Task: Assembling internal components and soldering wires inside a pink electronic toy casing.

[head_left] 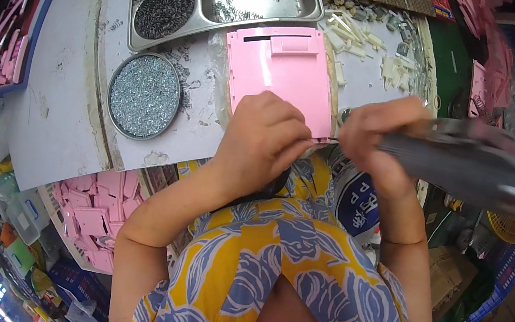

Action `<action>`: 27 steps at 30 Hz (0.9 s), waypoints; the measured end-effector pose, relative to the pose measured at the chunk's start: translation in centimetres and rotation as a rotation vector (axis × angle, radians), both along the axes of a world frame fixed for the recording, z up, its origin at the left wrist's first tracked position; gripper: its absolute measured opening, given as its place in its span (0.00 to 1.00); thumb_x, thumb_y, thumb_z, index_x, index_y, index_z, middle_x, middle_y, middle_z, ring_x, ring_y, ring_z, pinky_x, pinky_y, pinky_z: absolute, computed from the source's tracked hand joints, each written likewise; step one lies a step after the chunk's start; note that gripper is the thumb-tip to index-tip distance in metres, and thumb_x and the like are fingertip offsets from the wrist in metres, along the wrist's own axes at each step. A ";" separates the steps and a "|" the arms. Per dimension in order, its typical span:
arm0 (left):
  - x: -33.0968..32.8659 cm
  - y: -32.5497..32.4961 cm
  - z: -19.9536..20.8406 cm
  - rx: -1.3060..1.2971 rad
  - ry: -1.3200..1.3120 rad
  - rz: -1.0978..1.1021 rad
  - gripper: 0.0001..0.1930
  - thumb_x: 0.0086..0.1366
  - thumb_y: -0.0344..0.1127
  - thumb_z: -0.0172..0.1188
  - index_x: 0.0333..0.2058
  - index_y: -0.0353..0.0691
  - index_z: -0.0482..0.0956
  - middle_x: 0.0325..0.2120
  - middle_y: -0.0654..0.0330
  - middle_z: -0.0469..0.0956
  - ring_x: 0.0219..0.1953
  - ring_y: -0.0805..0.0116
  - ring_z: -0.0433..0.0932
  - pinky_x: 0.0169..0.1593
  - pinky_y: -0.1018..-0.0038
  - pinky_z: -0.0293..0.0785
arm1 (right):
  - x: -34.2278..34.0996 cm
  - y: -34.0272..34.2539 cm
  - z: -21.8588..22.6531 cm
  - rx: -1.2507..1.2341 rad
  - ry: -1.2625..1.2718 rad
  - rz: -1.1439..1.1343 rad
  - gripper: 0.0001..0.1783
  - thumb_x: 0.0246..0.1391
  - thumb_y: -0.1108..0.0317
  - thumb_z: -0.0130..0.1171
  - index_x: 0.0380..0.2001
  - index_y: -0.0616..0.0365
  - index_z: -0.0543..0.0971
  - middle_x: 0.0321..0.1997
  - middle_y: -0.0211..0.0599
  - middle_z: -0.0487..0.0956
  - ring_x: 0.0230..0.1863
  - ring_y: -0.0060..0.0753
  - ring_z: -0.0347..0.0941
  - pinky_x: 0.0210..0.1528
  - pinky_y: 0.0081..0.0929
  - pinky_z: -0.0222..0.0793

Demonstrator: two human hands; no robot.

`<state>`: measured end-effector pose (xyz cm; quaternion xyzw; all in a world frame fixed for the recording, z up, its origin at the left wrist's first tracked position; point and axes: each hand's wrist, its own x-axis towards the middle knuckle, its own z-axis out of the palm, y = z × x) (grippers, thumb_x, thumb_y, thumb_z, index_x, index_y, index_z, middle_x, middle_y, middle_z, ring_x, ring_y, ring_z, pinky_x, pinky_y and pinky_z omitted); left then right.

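Note:
A flat pink plastic panel (282,75) with a dark slot and a small raised block near its far edge lies on the table before me. My left hand (262,136) is closed at its near edge, fingers bent over the plastic and thumb beneath; any small part in the pinch is hidden. In my right hand (380,142) is a grey electric screwdriver (461,164), held sideways and blurred by motion. Its thin bit points left, at the panel's near right corner beside my left fingertips.
Left of the panel stands a round dish of small silvery screws (145,96). Behind it, a metal tray (258,26) holds dark springs. White plastic pieces (396,72) lie scattered at the back right. A basket of pink parts (96,204) stands low at left, beside the table edge.

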<state>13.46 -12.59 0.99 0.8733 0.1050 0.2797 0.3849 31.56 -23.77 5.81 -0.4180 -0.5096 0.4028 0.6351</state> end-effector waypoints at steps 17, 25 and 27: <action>-4.3 5.4 0.2 0.282 0.078 0.544 0.11 0.56 0.36 0.70 0.38 0.43 0.83 0.42 0.57 0.79 0.47 0.57 0.75 0.55 0.61 0.62 | 1.1 3.3 1.9 0.202 0.163 -0.130 0.15 0.57 0.70 0.61 0.44 0.57 0.67 0.21 0.34 0.70 0.20 0.26 0.65 0.24 0.27 0.62; -11.9 9.3 -0.8 0.252 0.569 0.615 0.07 0.61 0.39 0.67 0.33 0.43 0.83 0.39 0.62 0.78 0.47 0.59 0.75 0.55 0.56 0.60 | 2.0 5.3 -2.2 0.061 -0.043 -0.179 0.10 0.58 0.72 0.56 0.38 0.55 0.65 0.19 0.31 0.67 0.20 0.24 0.61 0.26 0.29 0.63; -11.8 9.8 -1.0 0.282 0.519 0.678 0.07 0.64 0.38 0.64 0.31 0.42 0.81 0.37 0.61 0.78 0.45 0.59 0.75 0.54 0.57 0.61 | 1.9 5.6 -2.6 0.066 -0.099 -0.163 0.10 0.58 0.72 0.56 0.38 0.55 0.64 0.19 0.32 0.67 0.20 0.24 0.61 0.26 0.29 0.62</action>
